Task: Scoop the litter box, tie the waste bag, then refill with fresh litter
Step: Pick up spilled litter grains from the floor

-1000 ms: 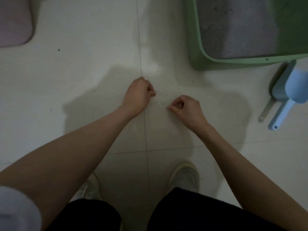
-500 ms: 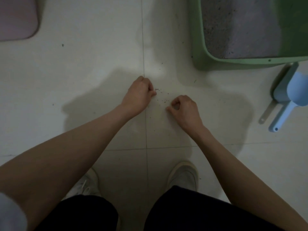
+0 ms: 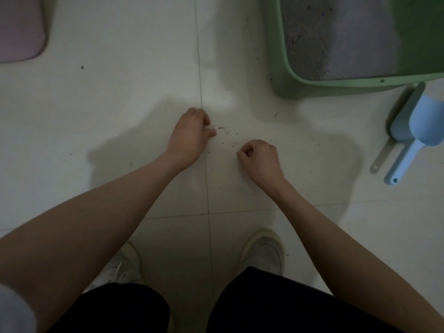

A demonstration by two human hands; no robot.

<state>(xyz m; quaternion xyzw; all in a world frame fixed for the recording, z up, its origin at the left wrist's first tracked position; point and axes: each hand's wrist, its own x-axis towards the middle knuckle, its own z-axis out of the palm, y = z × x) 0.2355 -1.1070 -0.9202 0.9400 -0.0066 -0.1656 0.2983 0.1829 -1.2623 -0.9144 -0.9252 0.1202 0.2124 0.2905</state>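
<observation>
The person's forearms are bare, with a pale grey-white sleeve (image 3: pixel 12 306) showing only at the lower left corner — short, ending above the elbow. Dark, near-black trousers or shorts (image 3: pixel 276 306) cover both legs. On the feet are pale, off-white sneakers (image 3: pixel 263 251) — the left one shows laces, the right a rounded toe cap.
</observation>
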